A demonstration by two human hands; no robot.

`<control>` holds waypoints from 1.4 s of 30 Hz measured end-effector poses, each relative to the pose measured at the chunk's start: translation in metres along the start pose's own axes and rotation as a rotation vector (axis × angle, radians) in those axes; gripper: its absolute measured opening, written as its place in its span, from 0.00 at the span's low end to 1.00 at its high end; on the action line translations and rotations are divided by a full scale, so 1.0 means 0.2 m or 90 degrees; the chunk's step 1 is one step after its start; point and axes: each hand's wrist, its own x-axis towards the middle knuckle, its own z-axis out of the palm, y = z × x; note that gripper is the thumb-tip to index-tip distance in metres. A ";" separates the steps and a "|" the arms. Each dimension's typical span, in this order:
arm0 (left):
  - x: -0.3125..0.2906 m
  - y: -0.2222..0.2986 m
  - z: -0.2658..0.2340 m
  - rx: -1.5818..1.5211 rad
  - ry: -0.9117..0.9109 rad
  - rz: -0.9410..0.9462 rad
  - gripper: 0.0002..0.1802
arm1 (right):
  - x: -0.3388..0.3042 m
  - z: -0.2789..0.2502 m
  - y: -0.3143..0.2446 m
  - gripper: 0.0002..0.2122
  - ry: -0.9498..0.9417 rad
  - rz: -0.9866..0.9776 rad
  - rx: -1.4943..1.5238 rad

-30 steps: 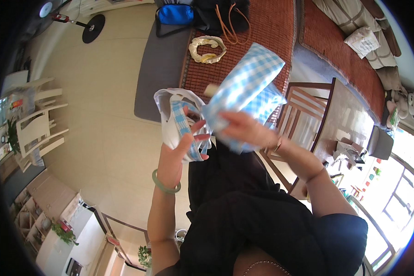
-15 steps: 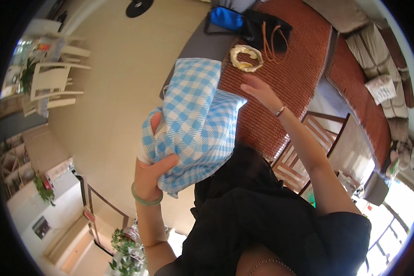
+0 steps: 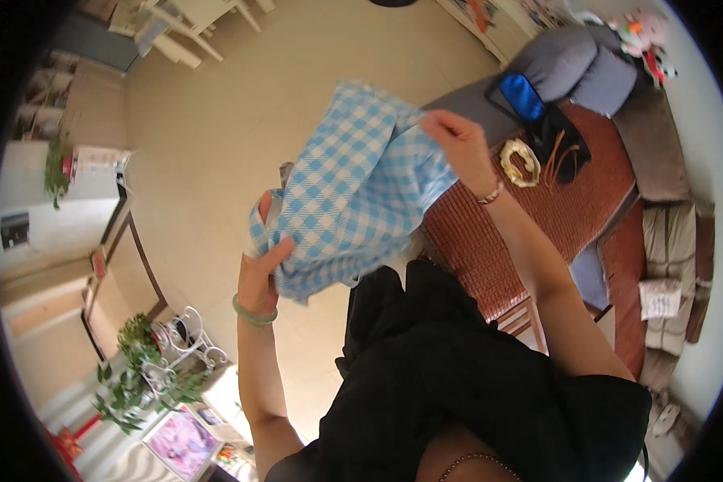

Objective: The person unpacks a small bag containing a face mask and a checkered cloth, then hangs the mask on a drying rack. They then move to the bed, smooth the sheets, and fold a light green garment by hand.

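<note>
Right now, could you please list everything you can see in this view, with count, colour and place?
Checked cloth: one, blue and white, held up between both hands.
Sofa: one, with a reddish-brown mat, at upper right.
Cushions: two, grey, at the sofa's far end.
Blue item: one, on the grey cushions.
Woven ring: one, cream, on the sofa mat.
Potted plants: a few, green, lower left.
Floor: beige tiles, centre and upper left.
Left hand: grips the cloth's lower edge; green bangle on the wrist.
Right hand: pinches the cloth's upper corner; bead bracelet on the wrist.
</note>
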 end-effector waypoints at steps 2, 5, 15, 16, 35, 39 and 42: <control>0.00 -0.07 -0.23 -0.071 0.019 0.031 0.39 | 0.05 0.14 -0.24 0.08 0.043 -0.094 0.030; 0.02 -0.11 -0.47 -0.024 0.069 0.060 0.36 | 0.11 0.29 -0.48 0.09 -0.013 -0.201 -0.006; 0.07 0.03 -1.11 -0.132 0.207 0.189 0.27 | 0.28 0.85 -0.91 0.09 -0.145 -0.307 -0.151; 0.03 0.05 -1.17 -0.144 0.208 0.178 0.25 | 0.30 0.90 -0.93 0.09 -0.139 -0.284 -0.163; -0.20 0.23 -1.44 -0.162 0.416 0.344 0.20 | 0.68 1.24 -1.34 0.12 -0.111 -0.184 0.163; -0.07 0.28 -1.24 -0.102 0.323 0.255 0.25 | 0.75 1.40 -1.08 0.10 -0.203 -0.226 0.101; 0.09 0.29 -1.03 -0.071 0.284 0.183 0.36 | 0.63 1.54 -1.03 0.09 -0.270 -0.136 0.159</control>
